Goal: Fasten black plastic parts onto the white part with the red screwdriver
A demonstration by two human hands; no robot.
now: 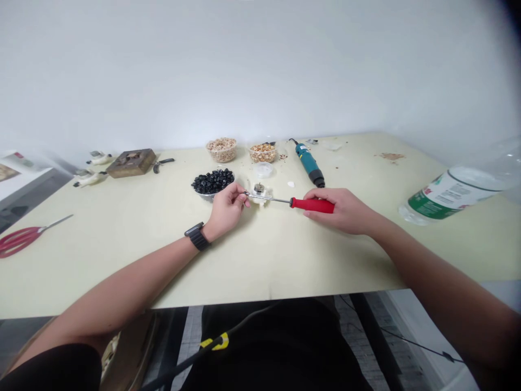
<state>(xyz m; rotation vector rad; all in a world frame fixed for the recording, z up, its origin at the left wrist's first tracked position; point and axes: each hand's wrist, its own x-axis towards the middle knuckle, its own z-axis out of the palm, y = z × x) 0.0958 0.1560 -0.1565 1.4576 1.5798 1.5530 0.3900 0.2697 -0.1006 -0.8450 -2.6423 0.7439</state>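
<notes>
Red-handled screwdriver [293, 203] at frame centre, bridging both hands.
Right hand [344, 210] wraps the handle; left hand [228, 206] closes in a thumb-and-finger pinch at the tip, any small part there too fine to tell. Tool lies right of the left hand, left of the right palm; long axis near level, tip pointing left, slightly up, shaft passing a white piece [266, 193].

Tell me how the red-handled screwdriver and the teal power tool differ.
The screwdriver is gripped in the right hand, while the power tool lies on the table. The screwdriver's handle is red; the power tool's body is mostly teal with a black end. The screwdriver has a slim metal shaft; the power tool has a thicker body. Both are elongated tools.
</notes>
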